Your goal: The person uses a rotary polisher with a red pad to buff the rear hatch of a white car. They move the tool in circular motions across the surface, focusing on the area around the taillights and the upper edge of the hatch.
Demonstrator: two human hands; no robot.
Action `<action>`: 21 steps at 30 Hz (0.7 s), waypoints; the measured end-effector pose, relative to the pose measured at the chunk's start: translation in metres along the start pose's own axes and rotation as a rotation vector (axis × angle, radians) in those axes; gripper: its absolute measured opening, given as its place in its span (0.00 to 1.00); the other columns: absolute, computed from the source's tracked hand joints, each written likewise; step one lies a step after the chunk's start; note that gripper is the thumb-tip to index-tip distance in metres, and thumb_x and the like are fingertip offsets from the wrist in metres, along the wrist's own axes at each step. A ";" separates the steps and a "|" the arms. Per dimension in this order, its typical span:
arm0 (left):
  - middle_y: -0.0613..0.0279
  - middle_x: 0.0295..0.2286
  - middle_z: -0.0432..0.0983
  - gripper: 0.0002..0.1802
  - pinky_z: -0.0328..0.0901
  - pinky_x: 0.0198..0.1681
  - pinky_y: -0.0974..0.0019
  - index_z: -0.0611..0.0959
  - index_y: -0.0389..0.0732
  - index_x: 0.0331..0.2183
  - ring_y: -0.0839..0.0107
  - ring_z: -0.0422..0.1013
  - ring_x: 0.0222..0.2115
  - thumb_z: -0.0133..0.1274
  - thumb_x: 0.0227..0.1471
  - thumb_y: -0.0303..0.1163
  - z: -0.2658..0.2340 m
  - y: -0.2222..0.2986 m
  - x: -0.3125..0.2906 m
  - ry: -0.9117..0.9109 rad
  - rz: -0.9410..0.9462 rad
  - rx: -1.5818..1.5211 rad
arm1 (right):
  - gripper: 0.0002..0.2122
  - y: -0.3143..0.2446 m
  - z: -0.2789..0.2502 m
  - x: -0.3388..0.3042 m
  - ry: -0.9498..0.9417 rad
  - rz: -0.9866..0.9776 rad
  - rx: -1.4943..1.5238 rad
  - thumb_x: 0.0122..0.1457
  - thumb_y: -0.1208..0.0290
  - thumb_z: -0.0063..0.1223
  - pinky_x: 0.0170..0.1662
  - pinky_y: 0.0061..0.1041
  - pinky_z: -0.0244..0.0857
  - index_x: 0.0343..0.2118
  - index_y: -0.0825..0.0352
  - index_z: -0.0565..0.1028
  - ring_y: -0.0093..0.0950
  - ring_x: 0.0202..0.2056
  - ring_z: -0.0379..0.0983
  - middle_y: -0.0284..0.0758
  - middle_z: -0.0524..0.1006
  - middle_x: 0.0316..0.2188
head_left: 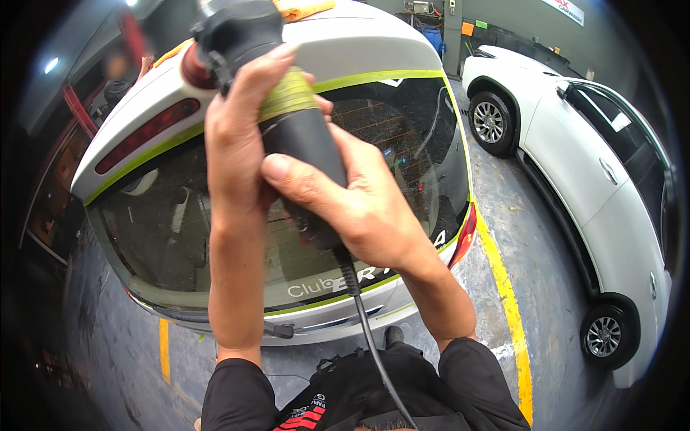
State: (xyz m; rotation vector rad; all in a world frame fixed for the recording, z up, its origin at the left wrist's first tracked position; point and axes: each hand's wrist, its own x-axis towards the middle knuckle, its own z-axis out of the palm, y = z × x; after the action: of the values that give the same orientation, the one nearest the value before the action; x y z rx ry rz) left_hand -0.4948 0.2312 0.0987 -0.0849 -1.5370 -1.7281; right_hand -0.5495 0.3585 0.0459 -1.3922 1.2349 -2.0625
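With both hands I hold up a black car polisher (305, 136) that has a band of yellow-green tape around it. My left hand (236, 126) is wrapped around its front part, close to the head. Lower down, my right hand (370, 205) grips the body, thumb across the top. A dark red round pad at the polisher's head is beside the white rear spoiler (147, 115) of a car; whether it touches is unclear. Yellow-green masking tape (388, 74) edges the rear window (388, 165). The polisher's black cord (370, 337) hangs down past my dark shirt.
Orange cloths (305, 8) lie on the roof. At the far left, another person (118, 86) stands beside the car, a hand near the roof. A second white car (568, 158) is parked at the right, beyond a yellow floor line (507, 302). The rear wiper (279, 330) sticks out below the glass.
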 end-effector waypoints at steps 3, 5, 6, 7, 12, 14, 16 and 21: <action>0.53 0.36 0.81 0.25 0.80 0.35 0.63 0.80 0.34 0.50 0.67 0.82 0.30 0.61 0.64 0.46 -0.004 -0.002 -0.003 0.066 0.020 -0.064 | 0.28 -0.002 -0.005 0.001 -0.055 0.063 0.025 0.69 0.51 0.64 0.36 0.23 0.72 0.55 0.75 0.74 0.20 0.33 0.76 0.34 0.79 0.35; 0.53 0.36 0.81 0.26 0.80 0.35 0.63 0.80 0.34 0.50 0.66 0.82 0.30 0.62 0.64 0.46 -0.004 -0.004 -0.004 0.071 0.047 -0.099 | 0.28 -0.006 -0.013 -0.002 -0.084 0.154 0.098 0.70 0.51 0.62 0.32 0.22 0.70 0.56 0.75 0.73 0.18 0.29 0.75 0.33 0.78 0.34; 0.53 0.36 0.81 0.26 0.81 0.35 0.63 0.79 0.33 0.50 0.66 0.82 0.30 0.62 0.64 0.46 0.000 -0.007 -0.001 0.073 0.063 -0.097 | 0.29 -0.003 -0.015 -0.005 -0.057 0.106 0.147 0.71 0.48 0.60 0.28 0.20 0.68 0.57 0.74 0.72 0.17 0.26 0.74 0.33 0.77 0.33; 0.53 0.32 0.82 0.24 0.79 0.31 0.65 0.84 0.30 0.43 0.65 0.83 0.26 0.64 0.62 0.46 0.012 -0.009 -0.001 0.110 0.071 -0.099 | 0.29 -0.005 -0.021 -0.008 -0.053 0.107 0.161 0.72 0.47 0.58 0.28 0.20 0.71 0.57 0.73 0.72 0.18 0.26 0.75 0.33 0.78 0.33; 0.54 0.32 0.83 0.27 0.79 0.34 0.67 0.85 0.30 0.46 0.65 0.84 0.29 0.66 0.61 0.47 0.066 -0.044 0.022 -0.081 0.057 0.009 | 0.26 -0.008 -0.062 -0.031 0.182 0.133 0.181 0.74 0.47 0.50 0.22 0.20 0.71 0.54 0.70 0.74 0.22 0.22 0.78 0.37 0.81 0.32; 0.59 0.29 0.82 0.22 0.76 0.32 0.68 0.86 0.34 0.40 0.69 0.83 0.28 0.68 0.58 0.46 0.097 -0.068 0.037 -0.176 0.033 0.022 | 0.28 -0.007 -0.086 -0.040 0.330 0.134 0.163 0.75 0.43 0.45 0.18 0.20 0.68 0.52 0.70 0.76 0.26 0.20 0.79 0.40 0.82 0.31; 0.63 0.29 0.81 0.19 0.73 0.34 0.67 0.86 0.37 0.35 0.74 0.77 0.26 0.69 0.54 0.45 0.123 -0.080 0.046 -0.238 -0.075 0.045 | 0.29 -0.007 -0.101 -0.045 0.448 0.112 0.199 0.75 0.41 0.41 0.15 0.21 0.65 0.49 0.69 0.78 0.29 0.18 0.78 0.43 0.82 0.30; 0.62 0.18 0.79 0.17 0.71 0.28 0.64 0.84 0.33 0.21 0.74 0.74 0.19 0.67 0.48 0.38 0.161 -0.115 0.057 -0.230 0.011 0.015 | 0.29 -0.003 -0.124 -0.049 0.516 0.022 0.274 0.77 0.43 0.38 0.14 0.21 0.63 0.47 0.70 0.77 0.28 0.17 0.76 0.43 0.81 0.30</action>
State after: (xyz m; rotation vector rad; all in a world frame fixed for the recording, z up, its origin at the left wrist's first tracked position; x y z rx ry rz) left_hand -0.6719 0.3331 0.0780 -0.2930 -1.7104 -1.7463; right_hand -0.6360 0.4511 0.0043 -0.7445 1.0750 -2.5528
